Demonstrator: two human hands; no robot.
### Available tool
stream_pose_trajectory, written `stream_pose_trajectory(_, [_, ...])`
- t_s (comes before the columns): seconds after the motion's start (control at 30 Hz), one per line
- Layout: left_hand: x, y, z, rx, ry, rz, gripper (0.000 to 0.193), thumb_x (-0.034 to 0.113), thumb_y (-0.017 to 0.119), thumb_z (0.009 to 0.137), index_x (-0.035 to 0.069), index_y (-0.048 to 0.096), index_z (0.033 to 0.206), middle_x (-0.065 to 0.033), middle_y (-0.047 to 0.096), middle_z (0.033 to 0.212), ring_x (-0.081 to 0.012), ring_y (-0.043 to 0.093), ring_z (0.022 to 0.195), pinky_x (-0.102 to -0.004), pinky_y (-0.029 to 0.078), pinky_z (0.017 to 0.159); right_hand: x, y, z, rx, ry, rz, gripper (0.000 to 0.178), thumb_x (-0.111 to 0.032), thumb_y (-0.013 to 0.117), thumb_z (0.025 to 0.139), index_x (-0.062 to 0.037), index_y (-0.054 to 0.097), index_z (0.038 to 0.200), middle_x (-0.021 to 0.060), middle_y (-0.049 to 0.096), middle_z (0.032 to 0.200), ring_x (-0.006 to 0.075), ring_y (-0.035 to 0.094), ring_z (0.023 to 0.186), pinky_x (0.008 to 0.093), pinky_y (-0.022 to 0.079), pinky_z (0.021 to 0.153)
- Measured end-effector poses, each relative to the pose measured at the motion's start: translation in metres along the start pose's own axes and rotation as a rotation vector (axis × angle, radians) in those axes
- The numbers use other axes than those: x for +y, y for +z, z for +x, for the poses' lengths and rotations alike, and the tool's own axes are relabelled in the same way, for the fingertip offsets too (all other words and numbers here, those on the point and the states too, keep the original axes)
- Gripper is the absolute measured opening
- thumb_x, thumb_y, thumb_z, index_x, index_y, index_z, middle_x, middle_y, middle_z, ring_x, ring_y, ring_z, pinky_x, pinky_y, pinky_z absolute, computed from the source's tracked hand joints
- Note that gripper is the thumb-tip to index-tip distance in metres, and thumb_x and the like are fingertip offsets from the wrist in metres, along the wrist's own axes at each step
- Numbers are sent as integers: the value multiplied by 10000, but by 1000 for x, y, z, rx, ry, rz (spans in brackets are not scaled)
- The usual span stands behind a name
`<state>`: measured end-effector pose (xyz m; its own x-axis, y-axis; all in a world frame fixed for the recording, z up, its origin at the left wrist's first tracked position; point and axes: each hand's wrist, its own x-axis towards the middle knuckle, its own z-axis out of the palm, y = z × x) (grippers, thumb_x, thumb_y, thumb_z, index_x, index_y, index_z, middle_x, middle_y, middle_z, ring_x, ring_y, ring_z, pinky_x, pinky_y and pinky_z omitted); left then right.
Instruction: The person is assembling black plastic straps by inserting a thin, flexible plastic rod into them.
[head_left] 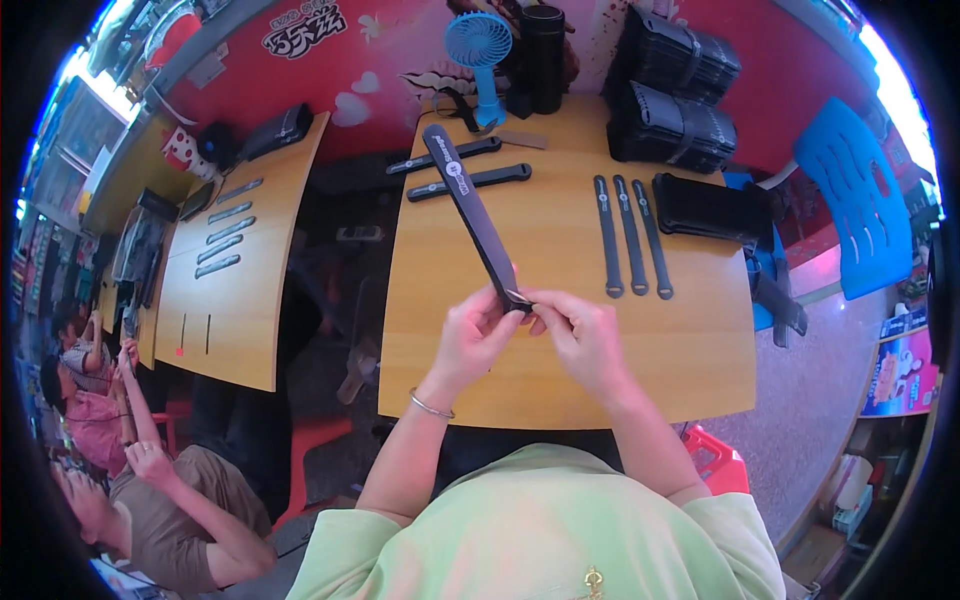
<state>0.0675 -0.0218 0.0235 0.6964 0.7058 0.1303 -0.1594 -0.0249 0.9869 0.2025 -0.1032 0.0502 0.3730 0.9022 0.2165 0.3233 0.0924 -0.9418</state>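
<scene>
A long black strap (462, 195) with pale printing slants up and away over the table, its near end between my hands. My left hand (472, 335) is closed on that end, thumb and fingers pinching it; a metal bangle circles the wrist. My right hand (580, 338) pinches the same end from the other side, beside a small light, shiny spot I cannot make out. Two rolled or folded black straps (470, 182) lie just beyond, to the left. Toward the right, three flat black straps (622, 235) with slotted near ends lie side by side.
Bundled black straps (675, 125) are stacked at the back right, near a black pouch-like bundle (712, 208). A blue fan (480, 50) and black flask (542, 60) stand at the back. A blue chair (855, 195) is at right; another person (180, 500) sits at left.
</scene>
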Motion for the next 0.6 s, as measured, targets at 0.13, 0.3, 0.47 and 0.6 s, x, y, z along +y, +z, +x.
stream_pose_trajectory(0.13, [-7,-3,-5,-6,-76,-250,465,-7,527,889,-56,374,1326,-91,587,1088,-129,581,975,-264,484,851,1,2,-4,-37,32,40,194,35,555,846,3,658,1007,78,672,718,107,635,636,214,489,586])
stream_pose_trajectory(0.3, [-18,15,-14,174,-109,-173,424,41,557,890,-70,425,1277,-63,596,1023,-116,587,924,-244,489,826,2,8,-9,-25,33,-117,180,-8,569,851,-23,655,1009,79,673,717,126,647,624,232,485,565])
stream_pose_trajectory(0.47, [-13,16,-15,222,-71,266,178,138,462,949,-7,547,891,-20,583,654,-65,562,592,-220,456,525,2,9,-7,-27,98,36,176,-35,574,856,-37,649,1015,95,669,713,148,654,605,243,481,542])
stream_pose_trajectory(0.6, [-5,17,-15,160,-11,471,186,172,507,926,4,562,867,-87,574,610,-162,595,532,-288,452,497,11,9,-4,67,4,-4,175,5,562,856,-12,650,1006,93,661,714,117,638,617,222,469,552])
